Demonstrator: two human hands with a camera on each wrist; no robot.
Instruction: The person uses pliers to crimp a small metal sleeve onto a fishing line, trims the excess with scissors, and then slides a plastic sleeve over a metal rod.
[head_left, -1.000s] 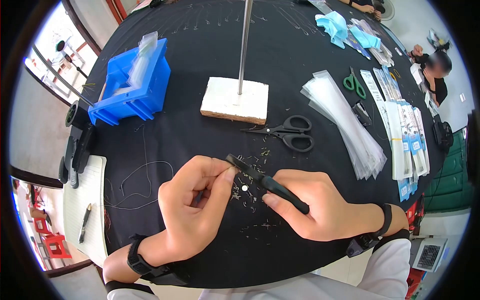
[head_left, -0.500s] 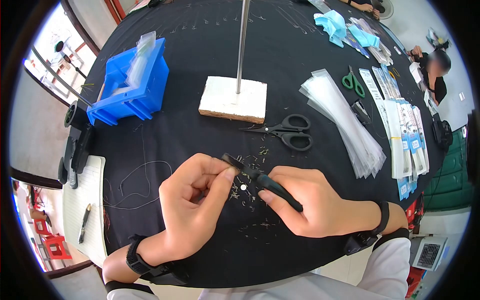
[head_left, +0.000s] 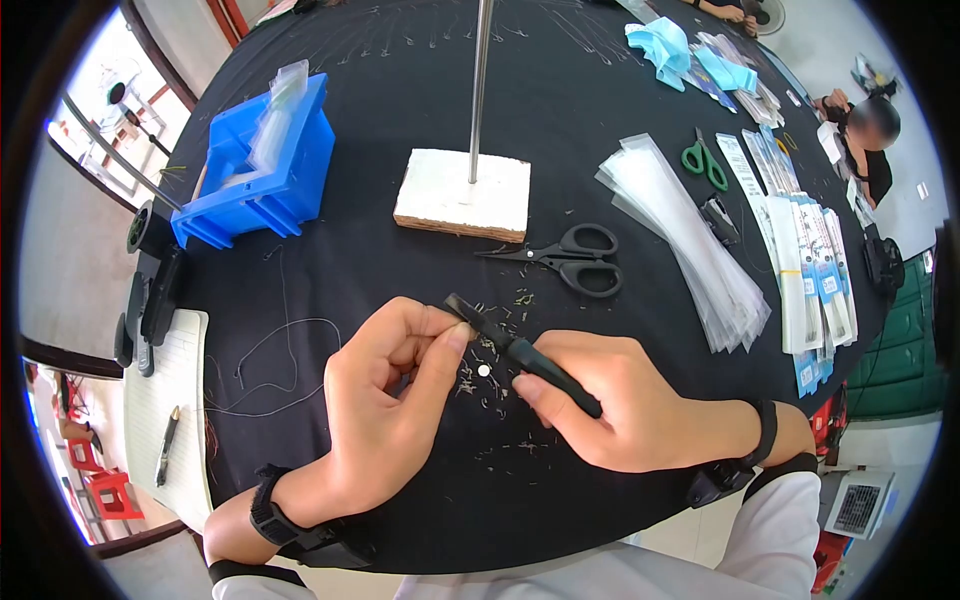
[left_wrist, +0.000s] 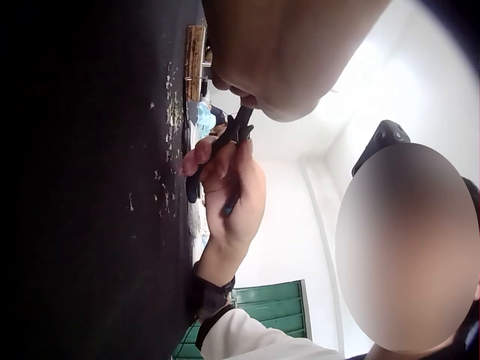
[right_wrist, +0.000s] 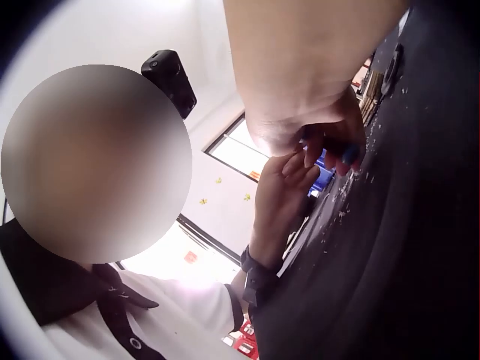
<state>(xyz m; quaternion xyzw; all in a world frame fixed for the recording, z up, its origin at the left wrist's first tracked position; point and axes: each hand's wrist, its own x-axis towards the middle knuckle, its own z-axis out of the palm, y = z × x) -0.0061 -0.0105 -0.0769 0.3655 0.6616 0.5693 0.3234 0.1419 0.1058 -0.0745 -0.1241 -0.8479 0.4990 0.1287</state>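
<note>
In my right hand (head_left: 625,405) I grip a pair of dark-handled pliers (head_left: 548,372), their nose pointing up and left. The left wrist view shows the pliers' two handles (left_wrist: 193,187) spread in that hand. My left hand (head_left: 390,400) pinches thumb and forefinger together right at the pliers' nose. A thin grey line (head_left: 265,414) runs across the cloth to this hand; what the fingertips pinch is mostly hidden, and I cannot tell its shape. Small clippings (head_left: 500,400) and a white round bit (head_left: 484,370) lie on the cloth below the hands.
Black scissors (head_left: 575,262) lie beyond the hands, before a white block (head_left: 462,195) with a metal rod. At left are a blue bin (head_left: 300,180), a notebook (head_left: 150,400) and a pen. Clear sleeves (head_left: 690,250), green scissors (head_left: 705,165) and labelled packets lie right.
Both hands and the pliers have shifted slightly up the view and the right hand a little left. The pinch and the grip on the pliers stay the same.
</note>
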